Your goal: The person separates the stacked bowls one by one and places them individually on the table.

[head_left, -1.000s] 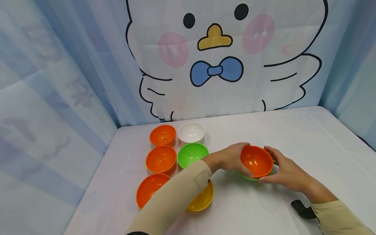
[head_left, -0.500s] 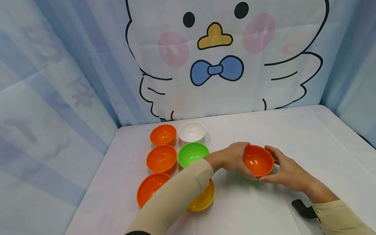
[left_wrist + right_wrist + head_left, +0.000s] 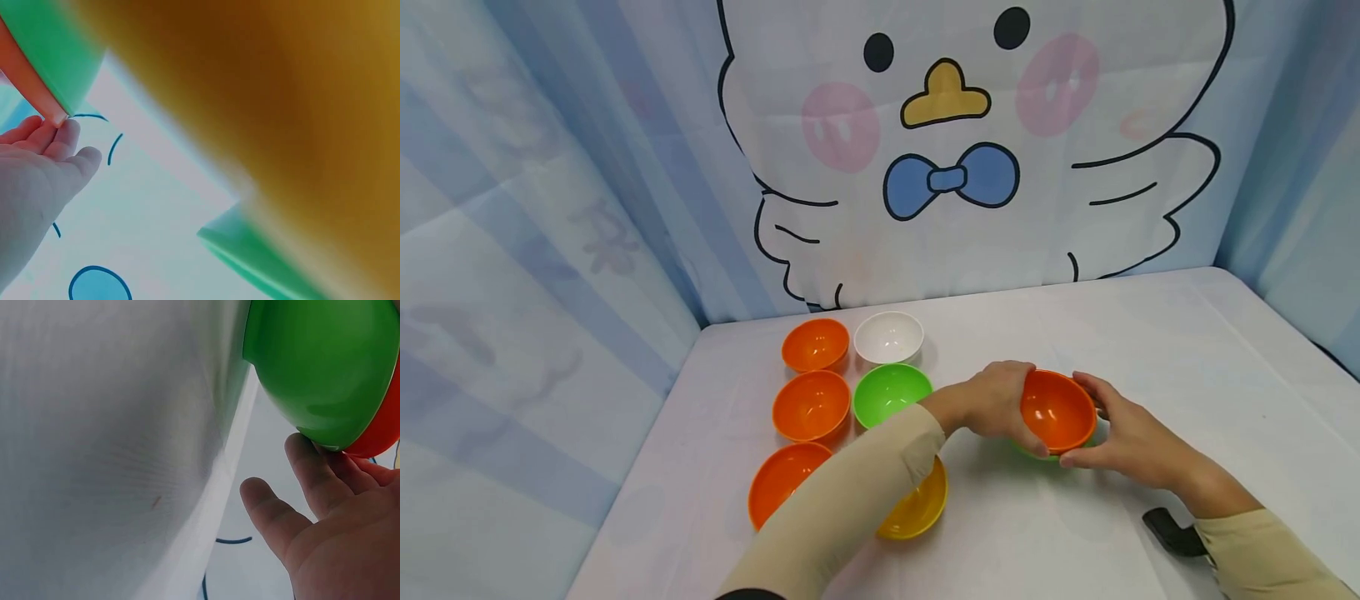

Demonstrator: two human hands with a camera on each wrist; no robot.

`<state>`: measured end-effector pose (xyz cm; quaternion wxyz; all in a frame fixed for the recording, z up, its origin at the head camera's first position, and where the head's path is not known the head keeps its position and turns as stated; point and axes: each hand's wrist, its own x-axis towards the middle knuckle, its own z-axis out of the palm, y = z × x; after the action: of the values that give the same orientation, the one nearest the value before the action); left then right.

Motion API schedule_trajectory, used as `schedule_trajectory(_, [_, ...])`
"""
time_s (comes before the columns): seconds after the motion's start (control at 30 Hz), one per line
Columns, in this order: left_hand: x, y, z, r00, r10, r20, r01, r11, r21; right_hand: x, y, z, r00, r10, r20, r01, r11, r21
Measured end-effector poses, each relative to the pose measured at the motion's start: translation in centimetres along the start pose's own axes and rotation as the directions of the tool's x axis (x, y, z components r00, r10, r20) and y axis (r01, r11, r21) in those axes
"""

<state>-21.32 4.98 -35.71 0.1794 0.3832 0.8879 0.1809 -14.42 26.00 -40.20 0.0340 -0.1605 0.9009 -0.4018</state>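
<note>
An orange bowl (image 3: 1060,412) sits nested in a green bowl (image 3: 319,369), right of the middle of the table. From the left side, my left hand (image 3: 1000,400) holds the orange bowl near its rim. On the opposite side, my right hand (image 3: 1131,437) grips it with the thumb at the front and the fingers behind. Only a thin edge of the green bowl shows in the head view. In the right wrist view, the fingertips touch near where the green and orange bowls meet. The left wrist view shows my left fingertips (image 3: 72,131) at the orange rim.
Left of my hands stand orange bowls (image 3: 811,406) in a column. Beside them are a white bowl (image 3: 889,336), another green bowl (image 3: 891,392) and a yellow bowl (image 3: 917,504). My left forearm crosses over the nearest ones. A black curved piece (image 3: 1172,533) is at my right cuff.
Both hands keep their hold on the orange bowl. Since a second ago the bowl has shifted very slightly to the right; the other bowls stay in place.
</note>
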Motion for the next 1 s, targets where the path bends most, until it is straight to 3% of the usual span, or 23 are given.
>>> schedule_trajectory(0.2, [-0.1, -0.3, 0.1, 1.000, 0.001, 0.001, -0.001, 0.998, -0.057, 0.0, 0.0, 0.1, 1.000, -0.007, 0.001, 0.007, 1.000, 0.003])
schedule_trajectory(0.47, [-0.4, -0.6, -0.1, 0.997, -0.072, 0.017, 0.074, 0.980, -0.184, 0.1, -0.2, 0.0, 1.000, -0.010, 0.003, 0.010, 1.000, -0.006])
schedule_trajectory(0.7, [-0.5, -0.4, -0.6, 0.996, -0.082, 0.023, 0.085, 0.984, -0.160, 0.2, -0.2, -0.1, 1.000, 0.005, 0.005, -0.005, 1.000, -0.001])
schedule_trajectory(1.0, [-1.2, -0.2, -1.8, 0.999, -0.053, -0.006, 0.052, 0.990, -0.133, 0.2, -0.2, -0.1, 1.000, 0.007, 0.007, -0.007, 1.000, 0.017])
